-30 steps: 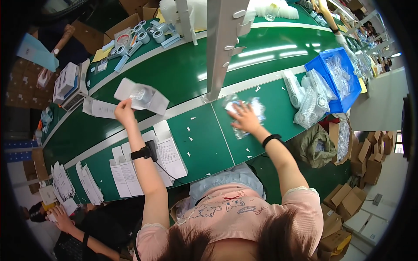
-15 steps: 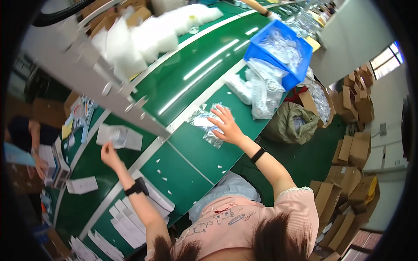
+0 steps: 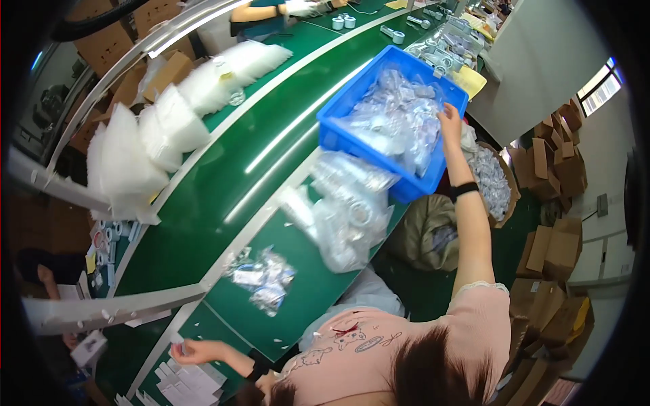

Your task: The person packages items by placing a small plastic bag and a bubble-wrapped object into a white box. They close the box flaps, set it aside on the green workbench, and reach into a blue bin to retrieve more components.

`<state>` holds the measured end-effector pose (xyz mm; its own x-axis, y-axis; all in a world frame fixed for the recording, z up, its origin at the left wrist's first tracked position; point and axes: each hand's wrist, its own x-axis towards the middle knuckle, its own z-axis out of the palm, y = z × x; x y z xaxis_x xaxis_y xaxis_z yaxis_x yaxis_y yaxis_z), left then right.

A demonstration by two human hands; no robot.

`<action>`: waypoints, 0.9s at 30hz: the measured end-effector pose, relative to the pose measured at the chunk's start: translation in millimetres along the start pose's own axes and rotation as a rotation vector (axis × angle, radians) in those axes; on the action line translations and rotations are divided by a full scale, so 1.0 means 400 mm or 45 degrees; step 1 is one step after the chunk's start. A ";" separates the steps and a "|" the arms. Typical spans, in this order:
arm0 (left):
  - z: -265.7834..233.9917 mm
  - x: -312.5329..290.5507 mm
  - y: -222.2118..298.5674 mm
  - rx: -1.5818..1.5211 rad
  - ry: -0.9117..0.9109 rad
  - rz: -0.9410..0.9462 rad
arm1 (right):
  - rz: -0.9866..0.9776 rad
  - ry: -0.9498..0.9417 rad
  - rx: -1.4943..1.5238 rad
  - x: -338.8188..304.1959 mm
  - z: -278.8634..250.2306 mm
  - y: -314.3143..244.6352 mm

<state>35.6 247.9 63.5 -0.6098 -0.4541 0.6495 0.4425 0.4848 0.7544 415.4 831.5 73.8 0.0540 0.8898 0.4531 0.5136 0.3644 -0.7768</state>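
Over the right rim of a blue bin [image 3: 338, 139], my right hand [image 3: 449, 120] has its fingers bent inward against a heap of clear plastic packets [image 3: 399, 111]. What lies between those fingers is hard to see. My left hand [image 3: 191, 352] is closed, low at the left, above a stack of flat white cartons [image 3: 186, 384]. A small pale bit shows at its fingertips, too small to name. Several small clear packets [image 3: 264, 277] lie loose on the green table [image 3: 250, 321] between my hands. Clear plastic bags with white round parts [image 3: 345, 210] rest against the bin's near side.
A curved green conveyor [image 3: 223, 183] runs beyond the table, with white foam pouches [image 3: 172, 125] along its far side. A metal post [image 3: 115, 311] crosses at left. Cardboard boxes [image 3: 552, 304] and an olive sack [image 3: 423, 237] stand at right. Other people work at the far side and left.
My view has swung toward the bin. My right hand has left the loose packets and reached the bin. My left hand has drawn back from the conveyor and the open white carton there.
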 end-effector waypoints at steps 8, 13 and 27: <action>0.622 -0.602 0.943 -1.062 -1.869 -0.239 | 0.930 -0.055 -0.129 0.314 0.100 0.481; 0.963 -1.066 1.011 -0.207 -2.076 0.356 | 1.503 -0.045 -0.343 0.241 0.251 0.379; 1.096 -1.365 1.018 0.155 -2.683 -0.139 | 1.507 0.178 -0.209 0.275 0.312 0.370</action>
<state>260.5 1020.9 -25.5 -0.3044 0.8035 -0.5116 0.3807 0.5950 0.7079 390.5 1017.7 -45.8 0.6529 0.6080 -0.4517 0.1853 -0.7064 -0.6831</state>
